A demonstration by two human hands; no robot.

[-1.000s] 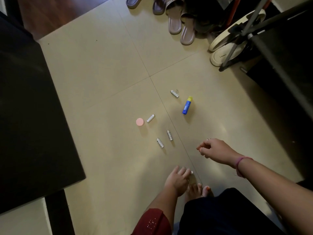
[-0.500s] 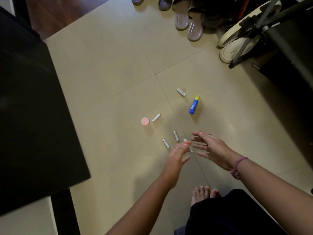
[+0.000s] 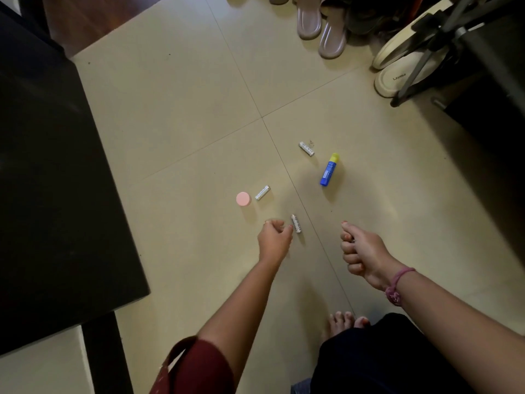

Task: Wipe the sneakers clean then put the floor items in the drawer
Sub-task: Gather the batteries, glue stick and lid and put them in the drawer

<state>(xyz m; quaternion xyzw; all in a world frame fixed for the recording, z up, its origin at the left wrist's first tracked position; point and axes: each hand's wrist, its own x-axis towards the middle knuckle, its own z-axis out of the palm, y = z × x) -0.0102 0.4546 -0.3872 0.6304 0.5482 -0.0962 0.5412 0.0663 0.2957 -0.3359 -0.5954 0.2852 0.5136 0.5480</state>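
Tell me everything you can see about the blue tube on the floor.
The blue tube is a small cylinder with a blue body, a yellow cap at its far end and a pale label whose print is too small to read. It looks like plastic, closed. It stands or leans on the beige tile floor, its cap pointing away from the person, right of the grout line, near one battery. Nothing touches it but the floor; both hands are well short of it.
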